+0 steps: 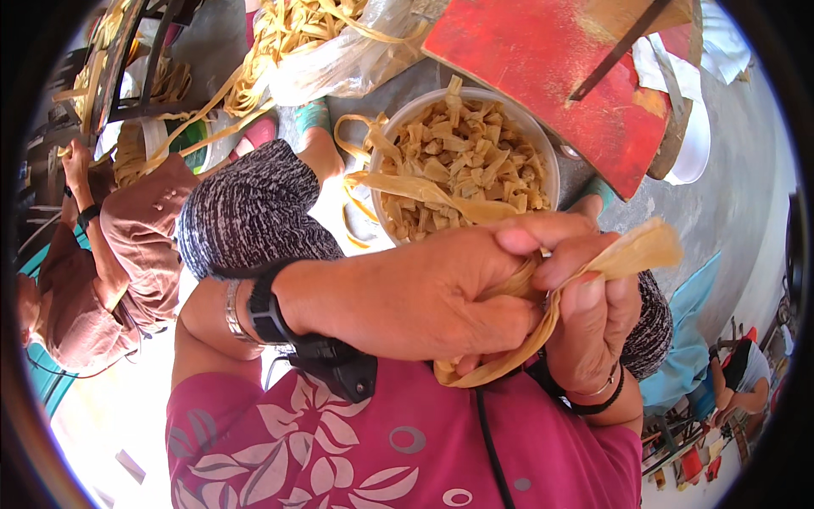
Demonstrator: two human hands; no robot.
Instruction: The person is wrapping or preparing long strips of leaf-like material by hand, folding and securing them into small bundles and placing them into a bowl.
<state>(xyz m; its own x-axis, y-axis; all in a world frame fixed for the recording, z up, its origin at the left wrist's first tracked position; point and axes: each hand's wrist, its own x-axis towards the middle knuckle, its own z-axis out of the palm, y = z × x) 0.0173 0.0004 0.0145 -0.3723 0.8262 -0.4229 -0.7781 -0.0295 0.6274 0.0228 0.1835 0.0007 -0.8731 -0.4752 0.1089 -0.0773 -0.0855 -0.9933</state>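
A pale tan strip of dried plant fibre (531, 343) is looped and folded between my two hands, above my lap. My left hand (439, 296) crosses in front with its fingers curled around part of the strip. On the right, my right hand (588, 305) pinches the strip near its flat, wider end, which sticks out past the fingers. Just beyond my hands stands a round white plastic tub (554, 159), filled with short knotted pieces (467, 153) of the same fibre. A longer strip (439, 191) trails across the tub from my hands.
A red-painted board (515, 57) with a dark metal bar (620, 51) overhangs the tub's far right. Clear plastic sheeting (346, 60) lies by a heap of long strips (305, 25). At left sits a co-worker (140, 248); another person (741, 382) is at far right.
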